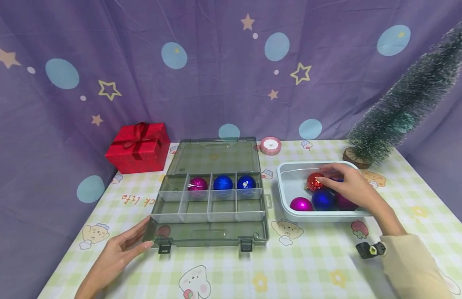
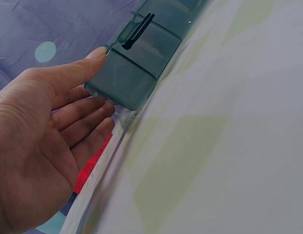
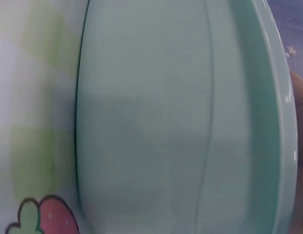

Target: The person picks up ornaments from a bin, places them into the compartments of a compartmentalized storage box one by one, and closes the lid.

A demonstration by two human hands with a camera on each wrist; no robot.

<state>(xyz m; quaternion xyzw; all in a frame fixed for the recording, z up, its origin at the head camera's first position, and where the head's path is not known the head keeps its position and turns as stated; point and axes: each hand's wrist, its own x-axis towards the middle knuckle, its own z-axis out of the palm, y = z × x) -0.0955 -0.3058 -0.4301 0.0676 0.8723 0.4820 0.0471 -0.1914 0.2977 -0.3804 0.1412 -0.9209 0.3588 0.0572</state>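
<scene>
A grey translucent compartment box (image 1: 212,232) lies with its lid (image 1: 216,155) raised at the back. Its back row holds a magenta glitter ball (image 1: 197,185), a blue glitter ball (image 1: 223,183) and a shiny blue ball (image 1: 246,183). My left hand (image 1: 120,253) touches the box's front left corner, thumb at the front, relaxed fingers along the side. Over the pale blue basin (image 1: 283,187), my right hand (image 1: 348,182) pinches a red glitter ball (image 1: 315,182). Beneath lie a magenta ball (image 1: 301,204), a blue ball (image 1: 323,200) and a purple ball (image 1: 344,202), partly hidden by the hand.
A red gift box (image 1: 139,149) stands at the back left. Behind the basin rises a frosted toy tree (image 1: 399,108) on a wooden base. A pink ribbon roll (image 1: 270,146) lies near the back edge of the checked tablecloth (image 1: 291,265). A purple curtain (image 1: 216,95) hangs behind.
</scene>
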